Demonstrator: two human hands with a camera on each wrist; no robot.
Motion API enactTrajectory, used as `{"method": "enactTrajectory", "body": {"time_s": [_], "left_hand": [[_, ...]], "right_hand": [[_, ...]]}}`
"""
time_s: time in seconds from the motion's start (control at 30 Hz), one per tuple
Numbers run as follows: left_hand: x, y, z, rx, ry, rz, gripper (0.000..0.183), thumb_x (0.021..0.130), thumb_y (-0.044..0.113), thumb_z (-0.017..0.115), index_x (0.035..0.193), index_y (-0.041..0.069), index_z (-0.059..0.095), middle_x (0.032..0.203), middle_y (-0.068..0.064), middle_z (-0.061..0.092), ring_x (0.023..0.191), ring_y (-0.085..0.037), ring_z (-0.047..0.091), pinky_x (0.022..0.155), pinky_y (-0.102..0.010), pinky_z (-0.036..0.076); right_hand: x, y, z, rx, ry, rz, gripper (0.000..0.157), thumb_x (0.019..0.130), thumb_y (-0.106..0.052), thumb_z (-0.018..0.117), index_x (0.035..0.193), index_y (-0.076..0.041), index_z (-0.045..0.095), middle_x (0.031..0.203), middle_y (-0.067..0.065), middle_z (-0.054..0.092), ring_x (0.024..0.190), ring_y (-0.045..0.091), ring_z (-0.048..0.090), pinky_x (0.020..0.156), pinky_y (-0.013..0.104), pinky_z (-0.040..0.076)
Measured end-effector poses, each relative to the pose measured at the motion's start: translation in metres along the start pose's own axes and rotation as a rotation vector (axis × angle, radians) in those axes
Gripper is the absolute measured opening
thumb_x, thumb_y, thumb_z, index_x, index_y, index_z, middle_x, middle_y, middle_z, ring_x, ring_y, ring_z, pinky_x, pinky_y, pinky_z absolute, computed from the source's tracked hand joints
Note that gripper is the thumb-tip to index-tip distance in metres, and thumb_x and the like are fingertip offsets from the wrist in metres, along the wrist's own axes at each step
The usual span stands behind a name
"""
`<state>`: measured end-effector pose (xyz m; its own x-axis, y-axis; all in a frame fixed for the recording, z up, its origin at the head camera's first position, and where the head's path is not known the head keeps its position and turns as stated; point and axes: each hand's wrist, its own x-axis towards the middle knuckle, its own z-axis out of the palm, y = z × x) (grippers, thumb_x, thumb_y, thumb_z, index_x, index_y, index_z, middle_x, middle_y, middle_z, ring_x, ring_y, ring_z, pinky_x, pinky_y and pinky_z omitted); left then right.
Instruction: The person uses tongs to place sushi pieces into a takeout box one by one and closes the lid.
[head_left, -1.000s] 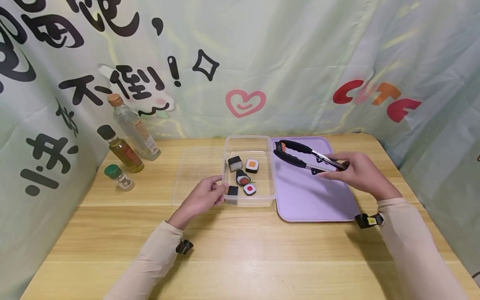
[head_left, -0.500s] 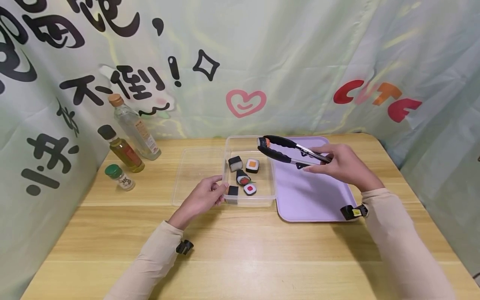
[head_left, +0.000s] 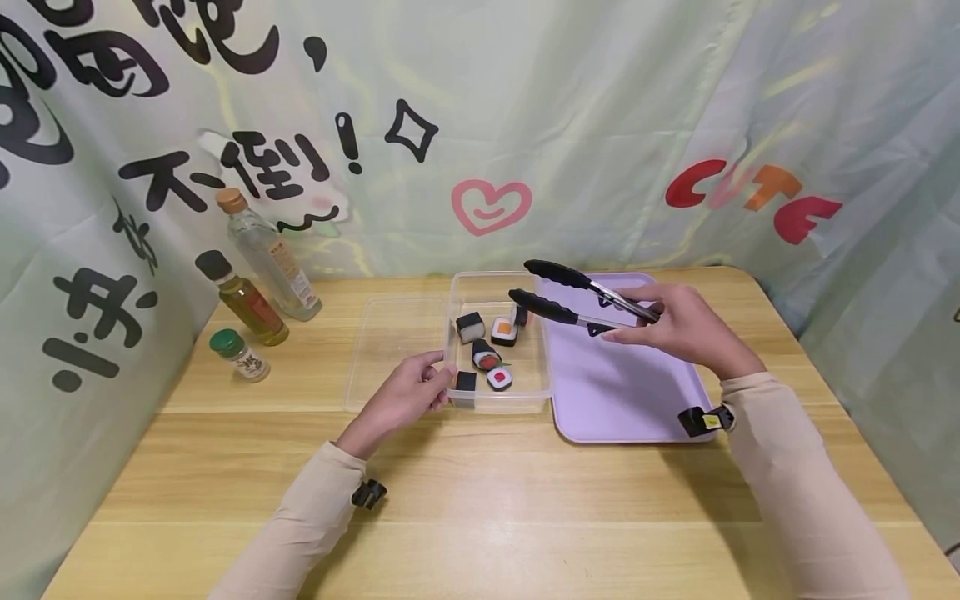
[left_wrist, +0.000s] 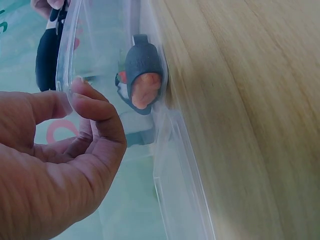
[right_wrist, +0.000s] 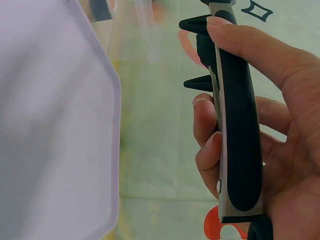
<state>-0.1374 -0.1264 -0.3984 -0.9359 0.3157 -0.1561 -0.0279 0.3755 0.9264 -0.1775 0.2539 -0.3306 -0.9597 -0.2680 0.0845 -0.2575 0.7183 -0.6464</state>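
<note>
L hand (head_left: 405,388) pinches rim of clear box (head_left: 513,403), prob. to steady it. R hand (head_left: 678,329) grips tongs (head_left: 555,310), tips apart w/ nothing between, prob. for release. Sushi pcs (head_left: 486,357) lie in box, beside purple tray (head_left: 637,396).

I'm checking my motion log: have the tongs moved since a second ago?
Yes. In the head view, the tongs have shifted left against the purple tray, toward the clear box.

Lavender tray (head_left: 630,404), black and silver tongs (head_left: 549,307), orange-centred white sushi roll (head_left: 504,330), tan wood-grained table (head_left: 487,500)
</note>
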Motion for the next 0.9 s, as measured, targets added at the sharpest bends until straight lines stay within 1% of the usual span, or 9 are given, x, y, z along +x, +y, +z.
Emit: {"method": "enactTrajectory", "body": {"time_s": [0.2,0.33,0.5,0.67,0.77,0.87,0.9], "left_hand": [[0.0,-0.001,0.0,0.001,-0.003,0.003,0.048,0.106,0.014,0.053,0.147,-0.009,0.042,0.075,-0.01,0.061,0.063,-0.014,0.055,0.049,-0.021,0.039],[0.001,-0.001,0.0,0.002,-0.001,-0.004,0.051,0.106,0.015,0.054,0.149,-0.009,0.04,0.076,-0.012,0.062,0.063,-0.014,0.055,0.05,-0.02,0.039],[0.001,-0.001,0.0,0.005,0.004,-0.004,0.047,0.106,0.015,0.054,0.146,-0.008,0.045,0.077,-0.013,0.062,0.063,-0.014,0.055,0.05,-0.02,0.039],[0.001,-0.001,0.0,-0.001,0.003,-0.003,0.045,0.106,0.014,0.053,0.145,-0.008,0.046,0.076,-0.012,0.061,0.063,-0.014,0.054,0.049,-0.02,0.037],[0.001,-0.003,0.0,-0.004,0.0,-0.005,0.044,0.106,0.013,0.053,0.145,-0.008,0.046,0.075,-0.011,0.061,0.063,-0.014,0.054,0.048,-0.02,0.036],[0.001,-0.003,0.0,-0.003,-0.002,-0.002,0.044,0.106,0.013,0.053,0.145,-0.008,0.047,0.075,-0.01,0.06,0.062,-0.014,0.054,0.048,-0.02,0.035],[0.001,-0.003,0.0,-0.002,-0.001,-0.001,0.044,0.106,0.013,0.053,0.144,-0.008,0.047,0.075,-0.009,0.06,0.062,-0.014,0.054,0.048,-0.02,0.035]], "right_hand": [[-0.001,0.001,-0.002,-0.015,0.015,-0.008,0.071,0.074,-0.028,0.093,0.134,-0.004,0.066,0.119,0.014,0.069,0.079,0.024,0.063,0.062,0.028,0.049],[-0.005,0.002,-0.005,-0.032,0.014,0.011,0.073,0.074,-0.031,0.093,0.136,-0.005,0.065,0.117,0.015,0.069,0.078,0.025,0.058,0.061,0.029,0.047],[-0.011,0.007,-0.009,-0.031,0.01,0.019,0.076,0.075,-0.038,0.091,0.138,-0.006,0.063,0.118,0.017,0.067,0.076,0.024,0.057,0.061,0.029,0.045],[-0.018,0.016,-0.011,-0.03,0.02,0.029,0.075,0.077,-0.039,0.09,0.137,-0.004,0.063,0.097,0.014,0.065,0.068,0.02,0.054,0.057,0.028,0.044],[-0.024,0.023,-0.012,-0.032,0.03,0.04,0.074,0.078,-0.037,0.09,0.137,-0.001,0.063,0.088,0.011,0.062,0.064,0.018,0.053,0.055,0.028,0.043],[-0.029,0.028,-0.013,-0.036,0.045,0.064,0.076,0.078,-0.036,0.09,0.138,0.001,0.061,0.086,0.011,0.06,0.063,0.017,0.051,0.053,0.028,0.041],[-0.031,0.031,-0.013,-0.039,0.049,0.071,0.077,0.078,-0.036,0.09,0.138,0.001,0.061,0.089,0.011,0.061,0.064,0.017,0.051,0.053,0.028,0.041]]}}
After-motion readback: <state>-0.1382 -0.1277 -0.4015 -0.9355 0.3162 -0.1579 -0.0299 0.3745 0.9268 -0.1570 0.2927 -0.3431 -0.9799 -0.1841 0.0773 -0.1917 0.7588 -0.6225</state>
